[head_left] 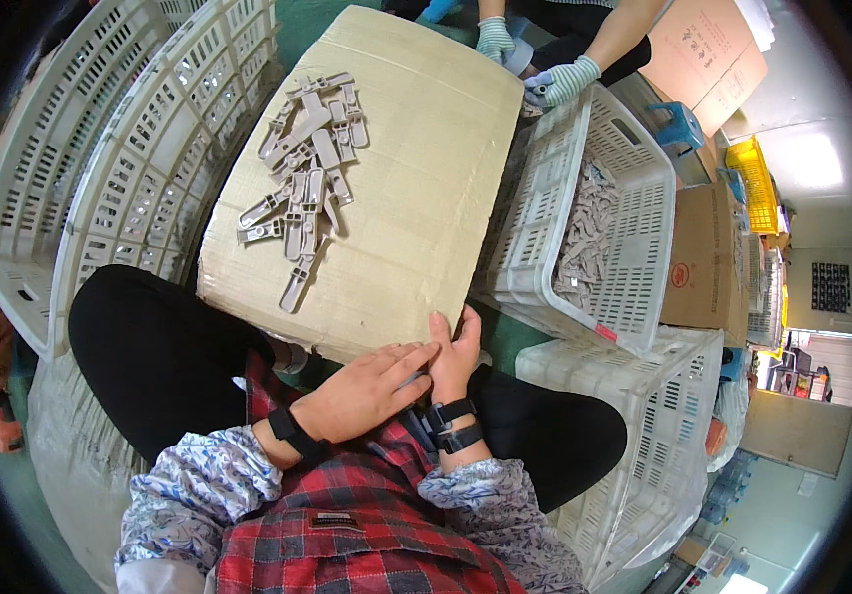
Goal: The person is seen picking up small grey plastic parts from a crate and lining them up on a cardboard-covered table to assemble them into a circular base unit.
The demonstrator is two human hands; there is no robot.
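The left hand (361,393) is laid across the right hand (457,358), both grips slack, with nothing seen held. At eleven o'clock, grey plastic parts (314,188) are heaped on the worktop (426,188) and are best lifted singly from the near end.

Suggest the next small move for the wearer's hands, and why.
Probably lift the left hand toward the nearest grey part: the left hand lies over the right hand, neither visibly holds a part, and that piece juts from the loose pile toward the person on the cardboard.
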